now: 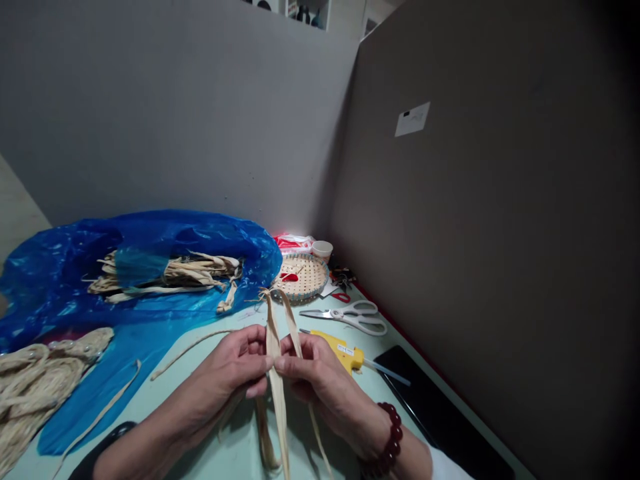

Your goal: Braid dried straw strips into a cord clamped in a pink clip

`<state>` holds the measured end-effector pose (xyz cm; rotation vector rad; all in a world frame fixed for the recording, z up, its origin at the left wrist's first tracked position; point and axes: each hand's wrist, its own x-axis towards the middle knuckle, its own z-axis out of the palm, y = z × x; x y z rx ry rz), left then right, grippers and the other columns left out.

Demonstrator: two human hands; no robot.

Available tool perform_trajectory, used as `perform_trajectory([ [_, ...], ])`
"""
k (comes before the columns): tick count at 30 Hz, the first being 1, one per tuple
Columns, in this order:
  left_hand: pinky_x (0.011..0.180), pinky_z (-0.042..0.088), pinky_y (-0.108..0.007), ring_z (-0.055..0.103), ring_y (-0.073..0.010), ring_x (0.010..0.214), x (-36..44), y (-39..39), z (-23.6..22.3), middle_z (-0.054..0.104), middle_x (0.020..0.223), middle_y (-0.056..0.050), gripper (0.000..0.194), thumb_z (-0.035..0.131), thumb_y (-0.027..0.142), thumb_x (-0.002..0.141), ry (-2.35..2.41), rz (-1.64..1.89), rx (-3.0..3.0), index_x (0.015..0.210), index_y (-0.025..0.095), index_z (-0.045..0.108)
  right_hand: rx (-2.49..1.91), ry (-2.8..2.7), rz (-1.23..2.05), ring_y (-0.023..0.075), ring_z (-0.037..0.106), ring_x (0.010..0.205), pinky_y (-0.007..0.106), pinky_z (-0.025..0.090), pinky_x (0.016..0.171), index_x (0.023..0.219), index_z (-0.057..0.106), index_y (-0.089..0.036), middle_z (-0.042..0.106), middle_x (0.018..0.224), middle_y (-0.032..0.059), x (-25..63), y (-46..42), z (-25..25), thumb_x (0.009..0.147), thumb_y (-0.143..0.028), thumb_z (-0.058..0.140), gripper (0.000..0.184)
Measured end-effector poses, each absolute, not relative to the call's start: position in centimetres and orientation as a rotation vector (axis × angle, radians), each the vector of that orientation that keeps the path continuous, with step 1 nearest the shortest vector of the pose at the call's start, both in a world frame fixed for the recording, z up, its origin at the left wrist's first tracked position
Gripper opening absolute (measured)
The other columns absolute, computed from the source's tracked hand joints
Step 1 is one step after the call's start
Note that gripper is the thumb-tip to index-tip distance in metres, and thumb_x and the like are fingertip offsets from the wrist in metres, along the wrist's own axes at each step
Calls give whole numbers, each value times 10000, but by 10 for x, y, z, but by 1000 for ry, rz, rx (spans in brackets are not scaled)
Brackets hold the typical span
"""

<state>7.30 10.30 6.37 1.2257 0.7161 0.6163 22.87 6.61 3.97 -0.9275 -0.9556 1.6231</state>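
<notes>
Both hands meet over the table, thumbs almost touching. Between the thumb and fingers of my left hand point(245, 365) is a pale dried husk strip point(273, 333), which stands up above the hands and hangs down below them. My right hand point(311, 368), with a dark red bead bracelet point(390, 437) at the wrist, pinches the same strip's edge. A second, narrower husk strip point(291, 320) runs up through the right fingers. Just past the right hand lies a yellow glue gun point(345, 350) with a clear glue stick in its back.
White-handled scissors point(357, 317) lie behind the glue gun. A round woven tray point(305, 283) and a paper cup point(323, 249) stand farther back. At left, a blue plastic bag point(165, 223) holds husk bundles point(200, 270). Braided straw point(45, 380) lies front left, a black tablet-like slab point(440, 417) right. Grey partitions enclose the table.
</notes>
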Motion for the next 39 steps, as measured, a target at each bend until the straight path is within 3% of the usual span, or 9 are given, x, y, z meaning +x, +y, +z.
perform_trajectory([
  [8, 503, 299, -198, 347, -67, 560, 72, 104, 70, 486, 743, 41, 331, 689, 384, 771, 664, 600, 1317, 977, 161, 555, -835, -883, 1691, 44, 294, 483, 186, 181, 450, 742, 519, -162, 418, 582, -67, 224, 63, 41, 667, -243, 735, 243],
  [15, 541, 337, -211, 362, -85, 599, 64, 105, 72, 470, 758, 42, 300, 647, 410, 809, 656, 597, 1399, 981, 190, 539, -709, -827, 1707, 32, 207, 438, 173, 157, 402, 789, 532, -160, 395, 557, -80, 226, 59, 47, 658, -256, 766, 285],
  [20, 473, 325, -203, 366, -86, 559, 63, 113, 62, 496, 752, 29, 290, 669, 435, 748, 671, 572, 1401, 856, 193, 551, -641, -936, 1621, 28, 224, 484, 160, 142, 416, 789, 550, -136, 483, 667, -22, 236, 50, 78, 702, -257, 750, 250],
  [26, 468, 234, -214, 373, -62, 441, 53, 124, 65, 543, 617, 32, 224, 657, 368, 712, 915, 625, 1484, 706, 150, 604, -422, -870, 1669, 37, 183, 509, 119, 176, 419, 808, 561, -141, 380, 671, -34, 271, 40, 106, 699, -214, 699, 191],
  [30, 467, 212, -205, 348, -66, 417, 32, 133, 62, 472, 508, 73, 261, 726, 387, 635, 1071, 805, 1396, 695, 151, 632, -418, -839, 1399, 70, 208, 550, 132, 234, 436, 777, 568, -158, 315, 681, -32, 300, 14, 134, 697, -210, 652, 127],
  [33, 452, 209, -187, 343, -66, 412, 22, 136, 57, 456, 486, 78, 243, 741, 382, 643, 1127, 867, 1331, 703, 164, 650, -679, -970, 1109, 92, 221, 547, 174, 251, 440, 759, 570, -180, 310, 656, -28, 317, -5, 157, 739, -239, 623, 82],
  [39, 423, 281, -132, 393, -42, 453, 27, 126, 59, 578, 665, 12, 208, 763, 373, 701, 1050, 955, 1234, 718, 169, 729, -1615, -1657, 241, 145, 428, 619, 260, 332, 562, 741, 529, -191, 503, 681, 9, 346, 17, 145, 866, -295, 489, 167],
])
